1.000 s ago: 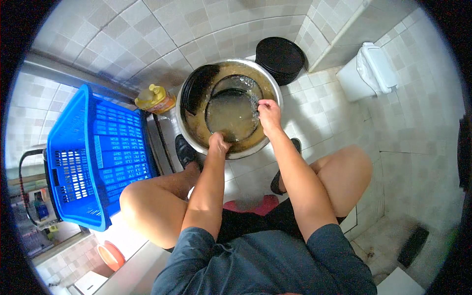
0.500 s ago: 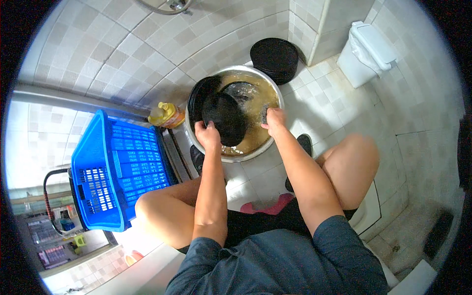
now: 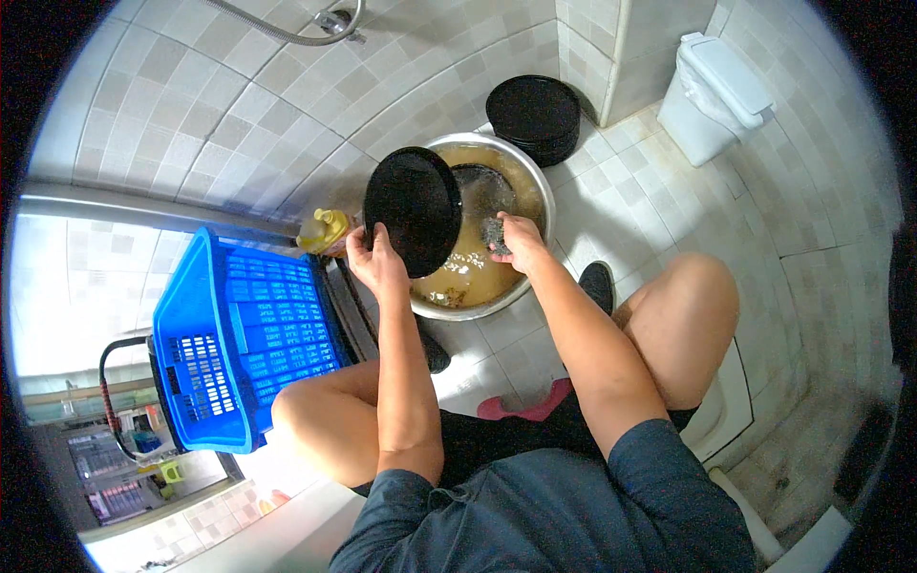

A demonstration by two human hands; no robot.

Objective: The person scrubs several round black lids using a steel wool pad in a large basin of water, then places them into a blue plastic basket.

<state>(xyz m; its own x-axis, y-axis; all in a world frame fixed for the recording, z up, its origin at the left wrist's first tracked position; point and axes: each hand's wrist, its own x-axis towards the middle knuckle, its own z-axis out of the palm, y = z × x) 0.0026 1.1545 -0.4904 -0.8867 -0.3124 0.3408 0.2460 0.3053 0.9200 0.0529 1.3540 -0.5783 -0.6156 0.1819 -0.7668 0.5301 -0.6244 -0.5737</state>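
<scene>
My left hand grips the lower left rim of a round black plate, tilted over the left side of a wide metal basin. In my right hand is a grey steel wool scrubber, its fingers closed round it, above the murky brownish water. The scrubber is apart from the held plate. Another dark round plate lies partly under the water behind the scrubber. The held plate hides the basin's left part.
Behind the basin stands a stack of black round plates. A yellow bottle is left of the basin, near a blue plastic basket. A white lidded bin stands at the far right. A shower hose hangs on the tiled wall.
My left hand has moved left and raised the black plate, turning it over the basin's left side. My right hand has shifted slightly left with the scrubber.
</scene>
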